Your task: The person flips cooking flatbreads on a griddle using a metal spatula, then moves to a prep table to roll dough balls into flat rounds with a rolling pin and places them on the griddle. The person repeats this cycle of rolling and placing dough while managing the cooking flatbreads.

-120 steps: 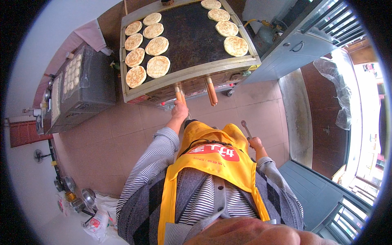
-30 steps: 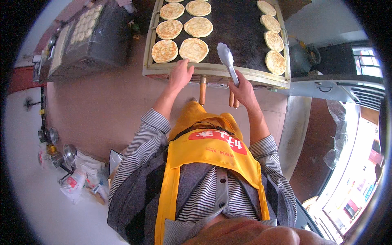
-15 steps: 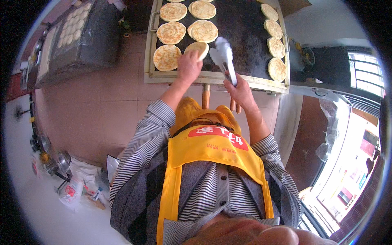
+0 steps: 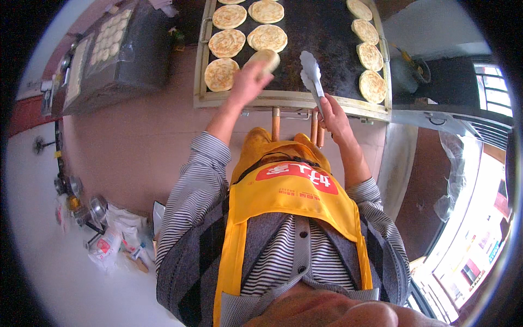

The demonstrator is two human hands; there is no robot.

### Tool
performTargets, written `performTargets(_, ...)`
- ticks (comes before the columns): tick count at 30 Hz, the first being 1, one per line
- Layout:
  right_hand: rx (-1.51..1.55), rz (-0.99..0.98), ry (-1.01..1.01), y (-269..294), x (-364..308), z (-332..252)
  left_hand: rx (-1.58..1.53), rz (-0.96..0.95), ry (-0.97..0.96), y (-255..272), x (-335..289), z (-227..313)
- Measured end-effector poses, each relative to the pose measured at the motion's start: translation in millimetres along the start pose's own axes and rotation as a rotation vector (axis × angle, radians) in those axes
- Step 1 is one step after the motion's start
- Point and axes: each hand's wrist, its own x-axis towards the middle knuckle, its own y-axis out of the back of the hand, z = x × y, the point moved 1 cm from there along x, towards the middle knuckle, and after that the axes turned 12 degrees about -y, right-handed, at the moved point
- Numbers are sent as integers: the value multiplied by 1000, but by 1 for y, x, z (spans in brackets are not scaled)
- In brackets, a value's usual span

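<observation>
My left hand (image 4: 249,84), slightly blurred, grips the near edge of a pale flatbread (image 4: 267,59) at the griddle's front. That bread is tilted, with its far part over the hot plate, and my fingers partly cover it. In my right hand (image 4: 334,115) is a pair of metal tongs (image 4: 311,73), their scalloped tips pointing away from me above the dark griddle (image 4: 321,32). Nothing shows between the tips. Beside my left hand lies a browned flatbread (image 4: 221,74), and another browned flatbread (image 4: 267,38) lies just beyond the held one.
Several flatbreads line the griddle's right side, the nearest flatbread (image 4: 372,87) close to the front corner. Wooden handles (image 4: 275,124) stick out below the front rim. At the far left, a dark table (image 4: 139,52) bears rows of dough pieces (image 4: 111,38). Plastic bags (image 4: 106,245) lie lower left.
My left hand has tilted the flatbread further and shifted slightly left with it. The tongs have moved right, and their tips have turned. The whole view has shifted a little.
</observation>
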Motion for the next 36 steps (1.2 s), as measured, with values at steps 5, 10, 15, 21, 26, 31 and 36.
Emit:
performTargets(5,15,-48,-11,22,-17,4,547,-341,-64,-50,-24,36)
performTargets(10,55,-104,-55,39,-21,25,647,-402,81,-55,-18,54)
performTargets(15,-61,-305,12,69,-34,48,521,-209,78,-57,-28,40)
performTargets(21,-567,-335,56,145,-29,108,207,208,109,-25,-134,29)
performTargets(26,-862,-239,260,149,-12,121,239,-172,543,-16,-274,9)
performTargets(31,-1126,-73,233,99,-2,100,319,-522,667,-46,-428,-44)
performTargets(36,-1090,-89,159,53,13,101,294,-793,472,-62,-564,-91)
